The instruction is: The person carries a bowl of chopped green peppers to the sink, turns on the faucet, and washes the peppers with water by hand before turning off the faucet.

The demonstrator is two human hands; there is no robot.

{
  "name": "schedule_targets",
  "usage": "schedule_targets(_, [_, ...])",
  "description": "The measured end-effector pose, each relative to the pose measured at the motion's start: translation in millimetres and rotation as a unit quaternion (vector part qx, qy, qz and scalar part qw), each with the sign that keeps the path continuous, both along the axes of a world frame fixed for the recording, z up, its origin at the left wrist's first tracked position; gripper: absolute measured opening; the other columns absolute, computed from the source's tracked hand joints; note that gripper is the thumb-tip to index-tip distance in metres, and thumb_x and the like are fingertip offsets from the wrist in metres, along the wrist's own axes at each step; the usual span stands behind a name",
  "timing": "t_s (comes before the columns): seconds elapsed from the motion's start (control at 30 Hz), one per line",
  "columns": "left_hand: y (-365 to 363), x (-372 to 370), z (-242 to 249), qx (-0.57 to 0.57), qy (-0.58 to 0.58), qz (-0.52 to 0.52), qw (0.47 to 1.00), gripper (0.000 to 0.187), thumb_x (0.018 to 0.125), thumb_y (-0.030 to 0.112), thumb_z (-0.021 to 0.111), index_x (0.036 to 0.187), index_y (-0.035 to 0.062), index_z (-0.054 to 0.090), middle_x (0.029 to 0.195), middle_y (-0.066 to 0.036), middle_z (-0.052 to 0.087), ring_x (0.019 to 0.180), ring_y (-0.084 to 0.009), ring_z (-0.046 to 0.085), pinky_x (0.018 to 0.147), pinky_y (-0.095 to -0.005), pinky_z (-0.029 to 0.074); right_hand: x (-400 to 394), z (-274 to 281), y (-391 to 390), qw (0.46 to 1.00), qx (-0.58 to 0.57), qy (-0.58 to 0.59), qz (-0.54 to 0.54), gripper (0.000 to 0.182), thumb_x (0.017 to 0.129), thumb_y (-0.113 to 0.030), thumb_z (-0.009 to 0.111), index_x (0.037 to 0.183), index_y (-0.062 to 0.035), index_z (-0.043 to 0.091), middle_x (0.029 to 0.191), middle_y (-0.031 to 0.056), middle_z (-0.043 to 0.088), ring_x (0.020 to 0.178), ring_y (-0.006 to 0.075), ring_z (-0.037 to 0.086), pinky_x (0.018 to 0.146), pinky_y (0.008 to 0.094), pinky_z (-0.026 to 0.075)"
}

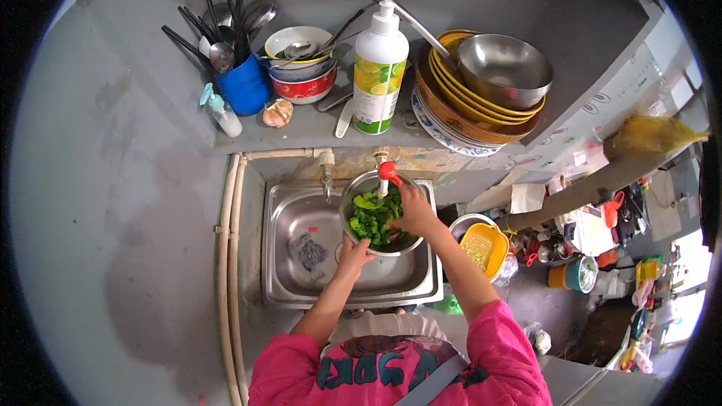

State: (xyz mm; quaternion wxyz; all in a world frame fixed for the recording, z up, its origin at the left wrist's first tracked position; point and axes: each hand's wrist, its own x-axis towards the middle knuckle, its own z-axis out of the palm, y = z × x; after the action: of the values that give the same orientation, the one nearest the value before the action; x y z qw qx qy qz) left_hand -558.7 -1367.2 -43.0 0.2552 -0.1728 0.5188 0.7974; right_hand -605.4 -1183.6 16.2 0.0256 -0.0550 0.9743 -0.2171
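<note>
A metal bowl [347,229] full of leafy greens [368,218] is over the right side of the steel sink [274,274]. My left hand [355,253] grips the bowl's near left rim, thumb on top. On the opposite side, my right hand [413,213] reaches across the bowl with its fingers spread. One finger points up close to the red tap handle [388,172], while the others are low over the greens. The tap's white spout [383,188] hangs above the leaves.
A second tap [326,180] is at the sink's back left, and a dark scourer [308,252] lies in the basin. The ledge behind holds a pump bottle [380,68], stacked bowls [444,86], a blue utensil cup [244,86] and garlic [277,113]. A yellow basket [494,244] stands right.
</note>
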Motion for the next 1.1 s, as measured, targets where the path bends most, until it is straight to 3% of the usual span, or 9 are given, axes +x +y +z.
schedule_targets(0.07, [7,2,0,-0.019,0.044,0.002,0.999,0.064,0.081,0.004,0.048,0.136,0.0161,0.017,0.125,-0.012,0.04,0.103,-0.0257,0.054,0.067,-0.0397,0.055,14,0,-15,0.983,0.137,-0.114,0.037,0.116,0.048,-0.05,0.082,0.142,-0.0272,0.016,0.148,0.0148,0.009,0.13,0.048,0.017,0.095,0.0578,0.034])
schedule_targets(0.1, [11,3,-1,-0.029,0.065,0.003,0.997,0.067,0.078,0.003,0.048,0.136,0.0149,0.016,0.124,-0.013,0.041,0.101,-0.0244,0.054,0.061,-0.0364,0.057,17,9,-27,0.975,0.16,-0.147,0.055,0.114,0.052,-0.048,0.081,0.142,-0.0328,0.012,0.149,0.0141,0.005,0.131,0.0492,0.014,0.092,0.0599,0.036])
schedule_targets(0.13, [15,4,-13,-0.031,0.132,0.012,0.991,0.069,0.077,0.002,0.047,0.137,0.0116,0.015,0.123,-0.015,0.041,0.097,-0.0251,0.057,0.053,-0.0309,0.057,18,10,-29,0.979,0.145,-0.136,0.046,0.112,0.052,-0.046,0.081,0.141,-0.0317,0.016,0.148,0.0134,0.007,0.13,0.0481,0.018,0.091,0.0584,0.038])
schedule_targets(0.23, [14,7,-13,-0.113,0.12,-0.012,0.986,0.069,0.077,0.002,0.046,0.138,0.0101,0.013,0.121,-0.017,0.042,0.093,-0.0261,0.058,0.053,-0.0316,0.057,16,6,-22,0.987,0.115,-0.106,0.04,0.102,0.053,-0.042,0.081,0.138,-0.0289,0.026,0.144,0.0129,0.018,0.126,0.0444,0.028,0.088,0.0535,0.043])
schedule_targets(0.53, [-2,7,-10,-0.064,0.015,-0.043,0.997,0.065,0.083,0.005,0.043,0.138,0.0157,0.011,0.121,-0.016,0.044,0.093,-0.0278,0.06,0.062,-0.0374,0.058,10,-3,-4,0.998,-0.012,-0.018,0.055,0.046,0.07,-0.019,0.07,0.113,-0.0102,0.056,0.114,0.013,0.052,0.104,0.0315,0.054,0.087,0.0367,0.046])
schedule_targets(0.63, [-3,3,-4,-0.015,-0.032,-0.045,0.998,0.06,0.085,0.008,0.043,0.137,0.0163,0.014,0.122,-0.015,0.043,0.092,-0.029,0.06,0.063,-0.04,0.058,6,4,2,0.998,0.016,-0.003,0.055,0.044,0.069,-0.02,0.07,0.11,-0.0115,0.058,0.115,0.0114,0.053,0.106,0.0305,0.052,0.088,0.0378,0.045])
schedule_targets(0.8, [15,10,6,-0.021,0.006,-0.055,0.998,0.05,0.087,0.007,0.039,0.133,0.0153,0.019,0.118,-0.013,0.047,0.088,-0.0262,0.062,0.062,-0.0383,0.059,13,18,-26,0.978,0.165,-0.108,0.074,0.107,0.053,-0.048,0.08,0.14,-0.0215,0.024,0.141,0.0107,0.031,0.121,0.034,0.04,0.093,0.0568,0.035])
schedule_targets(1.0, [12,16,14,-0.059,0.038,-0.067,0.995,0.056,0.087,0.006,0.038,0.136,0.0145,0.012,0.117,-0.017,0.046,0.094,-0.0293,0.06,0.065,-0.0401,0.06,16,-1,-24,0.994,0.092,-0.033,0.053,0.072,0.06,-0.032,0.078,0.12,-0.0126,0.044,0.113,0.0108,0.05,0.104,0.034,0.052,0.081,0.0444,0.047])
schedule_targets(1.1, [1,15,0,-0.033,0.025,-0.047,0.998,0.062,0.083,0.005,0.041,0.137,0.0173,0.013,0.119,-0.017,0.045,0.093,-0.0298,0.06,0.061,-0.04,0.06,11,-4,-8,0.997,-0.056,-0.049,0.021,0.056,0.064,-0.021,0.075,0.113,-0.0097,0.05,0.109,0.0141,0.052,0.094,0.0352,0.057,0.077,0.0429,0.049])
